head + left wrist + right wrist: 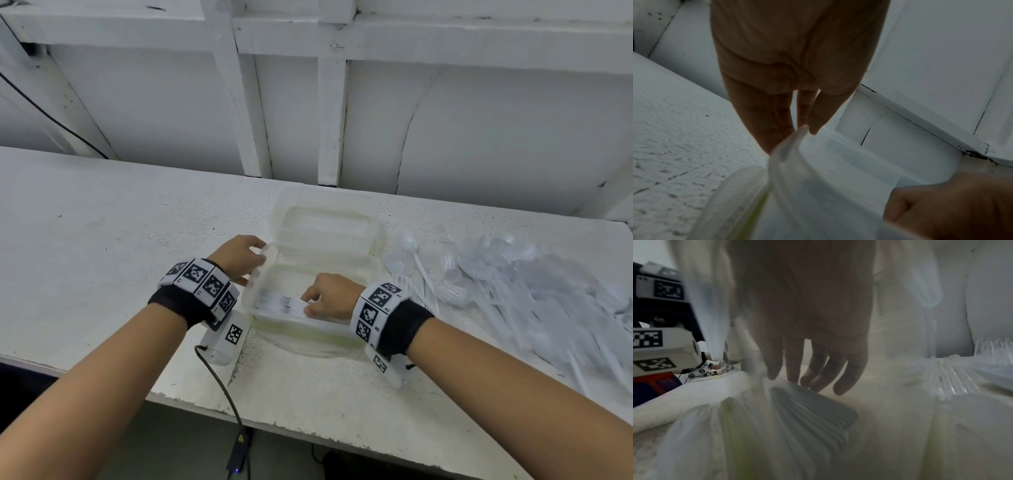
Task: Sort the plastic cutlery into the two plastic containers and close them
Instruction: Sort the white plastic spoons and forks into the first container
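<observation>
White-painted boards back a rough white tabletop [102,219], where a translucent rectangular plastic container [371,274] sits open near the front edge with its hinged lid [329,222] lying flat behind it. The left hand [236,258] pinches the container's left rim between thumb and fingers; the left wrist view shows that thin rim [797,138] caught at the fingertips, which the head view blurs. The right hand [330,296] reaches inside the container, fingers bent downward and loosely spread, their tips resting on a neat row of white plastic cutlery handles [284,305]; the right wrist view shows the ribbed stack [813,410] beneath the fingertips [840,389]. A loose heap of clear plastic spoons and forks [513,274] lies to the right of the container.
</observation>
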Demonstrator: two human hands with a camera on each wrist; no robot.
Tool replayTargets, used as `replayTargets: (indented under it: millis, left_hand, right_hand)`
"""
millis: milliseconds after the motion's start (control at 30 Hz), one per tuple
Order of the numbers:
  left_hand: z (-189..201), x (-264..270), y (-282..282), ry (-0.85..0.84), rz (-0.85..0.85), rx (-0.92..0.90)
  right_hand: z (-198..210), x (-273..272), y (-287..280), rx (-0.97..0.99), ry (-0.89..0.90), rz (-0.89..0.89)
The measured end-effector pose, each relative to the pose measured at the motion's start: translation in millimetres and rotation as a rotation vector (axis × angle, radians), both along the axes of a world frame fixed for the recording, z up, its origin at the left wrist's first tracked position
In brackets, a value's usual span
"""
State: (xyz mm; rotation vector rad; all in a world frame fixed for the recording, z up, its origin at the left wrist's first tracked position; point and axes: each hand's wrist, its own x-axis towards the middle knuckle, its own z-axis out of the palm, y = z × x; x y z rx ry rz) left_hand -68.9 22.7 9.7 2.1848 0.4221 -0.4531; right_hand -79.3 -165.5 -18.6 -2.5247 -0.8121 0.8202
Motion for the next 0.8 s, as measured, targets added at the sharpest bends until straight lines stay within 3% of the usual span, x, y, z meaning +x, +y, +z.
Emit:
replayTargets:
  millis: [433,633,700,800]
  left_hand:
    - [-3,0,-2,-0.02,0.005,0.027]
    - [-5,-2,-2,-0.031,0.026,0.081]
    - [-4,-4,-4,-0.023,0.015,0.148]
    - [-1,-4,-8,-0.102,-0.029,0.414]
  right_hand:
    - [1,-8,-9,-0.002,-0.032,-0.038]
    - [-1,-6,-9,-0.066,-0.074,0.027]
    - [-1,-7,-13,-0.064,-0.118,0.012]
    - [11,-9,-27,0.077,-0.246,-0.059]
